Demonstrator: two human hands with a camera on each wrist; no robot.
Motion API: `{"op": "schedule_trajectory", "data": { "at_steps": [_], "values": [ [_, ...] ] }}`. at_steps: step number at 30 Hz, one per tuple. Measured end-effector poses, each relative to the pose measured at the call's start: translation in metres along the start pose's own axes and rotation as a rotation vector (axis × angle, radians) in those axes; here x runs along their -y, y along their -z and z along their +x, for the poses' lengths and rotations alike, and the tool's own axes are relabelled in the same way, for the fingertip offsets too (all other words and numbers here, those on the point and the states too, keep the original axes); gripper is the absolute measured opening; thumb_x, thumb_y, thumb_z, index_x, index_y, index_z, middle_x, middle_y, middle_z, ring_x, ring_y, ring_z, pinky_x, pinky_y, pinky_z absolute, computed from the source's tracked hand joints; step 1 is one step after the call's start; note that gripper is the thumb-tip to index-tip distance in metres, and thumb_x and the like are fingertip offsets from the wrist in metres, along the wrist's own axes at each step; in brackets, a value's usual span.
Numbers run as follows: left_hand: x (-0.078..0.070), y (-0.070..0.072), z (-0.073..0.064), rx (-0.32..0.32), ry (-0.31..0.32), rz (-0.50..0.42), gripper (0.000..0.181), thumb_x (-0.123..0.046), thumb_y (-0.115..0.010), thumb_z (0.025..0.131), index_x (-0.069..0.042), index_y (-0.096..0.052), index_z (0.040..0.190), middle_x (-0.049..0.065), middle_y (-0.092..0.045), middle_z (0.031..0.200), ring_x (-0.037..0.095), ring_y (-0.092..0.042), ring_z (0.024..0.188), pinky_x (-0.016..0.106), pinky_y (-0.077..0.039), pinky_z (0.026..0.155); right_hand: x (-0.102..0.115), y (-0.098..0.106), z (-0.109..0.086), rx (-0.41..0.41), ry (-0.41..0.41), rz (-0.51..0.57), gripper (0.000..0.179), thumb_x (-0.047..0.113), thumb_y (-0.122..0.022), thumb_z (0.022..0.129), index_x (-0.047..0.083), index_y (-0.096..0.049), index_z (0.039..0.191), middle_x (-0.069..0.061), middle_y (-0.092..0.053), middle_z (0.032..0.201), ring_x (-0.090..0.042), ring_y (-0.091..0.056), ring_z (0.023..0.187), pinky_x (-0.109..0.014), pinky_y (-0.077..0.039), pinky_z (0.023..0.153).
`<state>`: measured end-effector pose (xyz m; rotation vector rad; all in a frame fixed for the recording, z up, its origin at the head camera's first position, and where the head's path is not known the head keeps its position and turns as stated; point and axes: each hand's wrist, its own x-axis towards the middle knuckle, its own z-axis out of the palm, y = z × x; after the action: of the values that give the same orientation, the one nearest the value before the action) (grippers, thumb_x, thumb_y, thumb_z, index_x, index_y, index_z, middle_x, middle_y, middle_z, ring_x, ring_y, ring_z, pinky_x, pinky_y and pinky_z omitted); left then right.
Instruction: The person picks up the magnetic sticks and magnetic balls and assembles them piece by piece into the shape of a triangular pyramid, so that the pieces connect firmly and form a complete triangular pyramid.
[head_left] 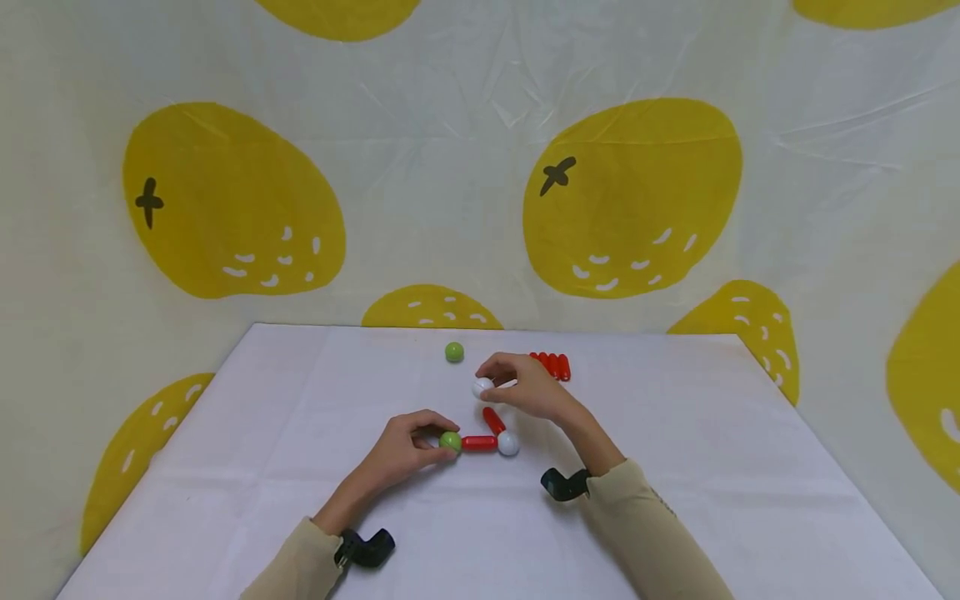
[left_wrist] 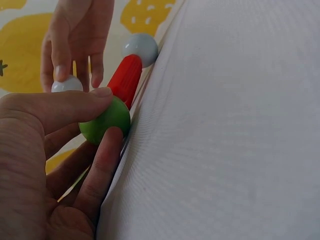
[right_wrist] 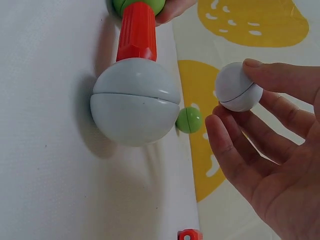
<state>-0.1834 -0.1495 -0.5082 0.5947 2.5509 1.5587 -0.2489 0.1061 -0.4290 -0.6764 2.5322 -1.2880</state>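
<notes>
My left hand [head_left: 405,446] pinches a green ball [head_left: 450,442] at the table surface, thumb on one side and fingers on the other. From that ball a red rod [head_left: 479,443] runs right to a white ball [head_left: 508,443]. A second red rod [head_left: 492,420] slants from this white ball towards the back. Above and behind that rod, my right hand [head_left: 528,387] holds another white ball [right_wrist: 239,87] between thumb and fingertips, off the table. The held ball appears apart from the rods.
A loose green ball [head_left: 454,352] lies near the table's back edge. Several red rods [head_left: 553,366] lie side by side behind my right hand, partly covered by it. The white-covered table [head_left: 720,467] ends at a hanging cloth [head_left: 435,183] printed with yellow fruit.
</notes>
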Motion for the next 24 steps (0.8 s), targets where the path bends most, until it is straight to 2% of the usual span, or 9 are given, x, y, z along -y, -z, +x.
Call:
{"op": "schedule_trajectory", "data": {
  "at_steps": [13, 24],
  "values": [
    [0.0005, -0.0006, 0.0014, 0.007, 0.004, -0.017, 0.032, -0.027, -0.084, 0.088, -0.020, -0.076, 0.118, -0.001, -0.074, 0.116, 0.014, -0.065, 0.105, 0.019, -0.056, 0.080, 0.0028, 0.0012, -0.0023, 0.003, -0.024, 0.003, 0.035, 0.023, -0.078, 0.092, 0.011, -0.070, 0.124, -0.002, -0.072, 0.120, -0.022, -0.065, 0.111, -0.039, -0.058, 0.097],
    [-0.0014, 0.0011, -0.0003, 0.002, 0.011, -0.009, 0.033, -0.029, -0.084, 0.087, -0.021, -0.076, 0.118, -0.002, -0.074, 0.116, 0.013, -0.065, 0.104, 0.020, -0.056, 0.080, 0.0011, 0.0056, -0.0011, 0.012, 0.004, 0.002, 0.032, 0.023, -0.077, 0.092, 0.011, -0.071, 0.122, -0.002, -0.072, 0.118, -0.022, -0.066, 0.110, -0.039, -0.057, 0.096]
  ]
}}
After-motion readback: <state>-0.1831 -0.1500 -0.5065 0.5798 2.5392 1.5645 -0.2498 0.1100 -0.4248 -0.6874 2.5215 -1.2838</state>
